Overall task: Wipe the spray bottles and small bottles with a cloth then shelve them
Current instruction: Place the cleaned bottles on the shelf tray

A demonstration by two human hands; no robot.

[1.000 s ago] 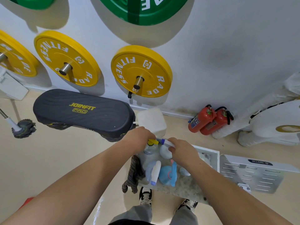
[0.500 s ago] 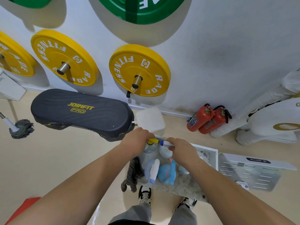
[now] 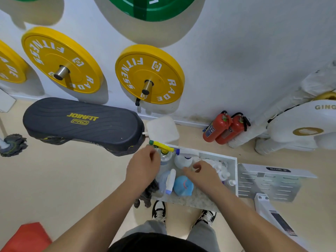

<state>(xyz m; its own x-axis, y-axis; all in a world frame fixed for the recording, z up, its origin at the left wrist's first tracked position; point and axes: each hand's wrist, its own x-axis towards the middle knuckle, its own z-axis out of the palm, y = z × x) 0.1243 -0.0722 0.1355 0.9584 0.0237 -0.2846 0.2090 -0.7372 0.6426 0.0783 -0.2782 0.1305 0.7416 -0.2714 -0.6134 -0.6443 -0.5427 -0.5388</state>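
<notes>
- The left hand hovers with its fingers curled just beside the clear spray bottle; whether it grips that bottle cannot be told
- The clear spray bottle stands upright at the back left corner of the white shelf; its trigger head is glossy yellow plastic with a green tip
- The right hand reaches down among the bottles, fingers bent, beside the rounded white spray bottle with its blue nozzle; whether it holds anything cannot be told
- A slim pale spray bottle and a bulbous blue bottle sit nearer the front, on the speckled shelf floor
- Small white bottles cluster at the shelf's right side
- A dark, nubby cloth hangs limp off the left edge, below the left hand
- Behind: a ridged black step platform, yellow disc weight plates on steel pegs, two red extinguishers
</notes>
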